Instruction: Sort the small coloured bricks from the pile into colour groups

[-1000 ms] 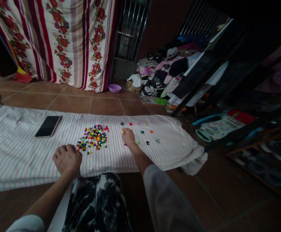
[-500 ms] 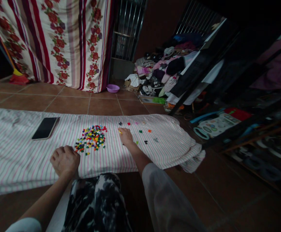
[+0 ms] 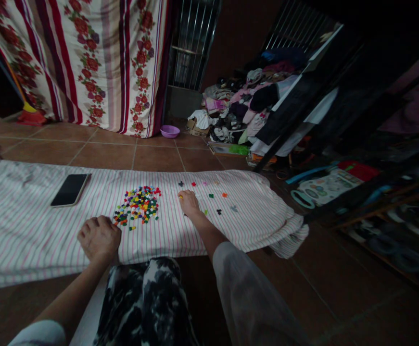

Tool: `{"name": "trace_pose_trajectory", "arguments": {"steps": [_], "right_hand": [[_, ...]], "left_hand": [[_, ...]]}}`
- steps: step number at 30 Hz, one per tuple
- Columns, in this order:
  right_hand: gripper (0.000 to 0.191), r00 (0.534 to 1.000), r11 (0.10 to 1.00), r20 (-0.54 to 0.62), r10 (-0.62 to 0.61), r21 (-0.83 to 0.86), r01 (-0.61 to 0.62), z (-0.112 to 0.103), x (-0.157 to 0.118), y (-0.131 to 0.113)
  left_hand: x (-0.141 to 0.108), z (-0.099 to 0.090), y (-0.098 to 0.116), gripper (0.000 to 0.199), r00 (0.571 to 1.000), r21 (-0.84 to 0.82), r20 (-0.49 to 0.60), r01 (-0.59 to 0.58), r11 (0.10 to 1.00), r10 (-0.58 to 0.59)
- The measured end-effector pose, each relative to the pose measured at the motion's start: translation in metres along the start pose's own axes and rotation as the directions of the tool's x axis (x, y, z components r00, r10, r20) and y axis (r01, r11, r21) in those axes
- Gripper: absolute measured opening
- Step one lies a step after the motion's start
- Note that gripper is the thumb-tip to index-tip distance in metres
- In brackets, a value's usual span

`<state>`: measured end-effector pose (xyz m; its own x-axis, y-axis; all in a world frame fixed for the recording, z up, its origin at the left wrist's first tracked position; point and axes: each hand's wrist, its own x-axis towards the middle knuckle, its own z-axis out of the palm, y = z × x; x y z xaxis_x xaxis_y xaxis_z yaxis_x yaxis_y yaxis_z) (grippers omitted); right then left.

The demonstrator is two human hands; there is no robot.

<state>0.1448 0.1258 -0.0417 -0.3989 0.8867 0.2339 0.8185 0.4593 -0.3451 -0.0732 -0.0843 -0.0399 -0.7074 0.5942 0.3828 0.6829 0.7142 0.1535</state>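
My right hand (image 3: 189, 203) is over the striped cloth, its fingertips closed on a small yellow cube (image 3: 181, 196). Around it lie little same-coloured clusters: a dark grey group (image 3: 181, 183), a red group (image 3: 194, 184), a pink group (image 3: 205, 182), a green group (image 3: 211, 195), an orange group (image 3: 224, 195), a black group (image 3: 219, 211) and a grey group (image 3: 234, 208). A lime green group (image 3: 205, 212) is partly hidden by my wrist. To the left spreads a heap of mixed coloured cubes (image 3: 139, 204). My left hand (image 3: 99, 236) rests beside the heap, fingers curled in, nothing visible in them.
A phone (image 3: 70, 190) lies on the striped cloth (image 3: 21, 216) at the left. On the tiled floor beyond are a purple basin (image 3: 170, 131), a red broom (image 3: 31, 117) and a clothes pile (image 3: 245, 101). A dark post (image 3: 272, 154) leans at the right.
The view has shifted slightly. My right hand stays at about the same place on the cloth with the yellow cube at its fingertips. My left hand keeps its resting pose.
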Motion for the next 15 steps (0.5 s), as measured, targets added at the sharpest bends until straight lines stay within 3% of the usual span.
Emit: {"name": "trace_pose_trajectory", "arguments": {"steps": [15], "right_hand": [[0.024,0.998,0.998,-0.056,-0.011,0.057,0.014,-0.0039,-0.0037,-0.0069]], "left_hand": [[0.0009,0.0022,-0.0008,0.033,1.0,-0.022,-0.004,0.003,1.0,-0.003]]}}
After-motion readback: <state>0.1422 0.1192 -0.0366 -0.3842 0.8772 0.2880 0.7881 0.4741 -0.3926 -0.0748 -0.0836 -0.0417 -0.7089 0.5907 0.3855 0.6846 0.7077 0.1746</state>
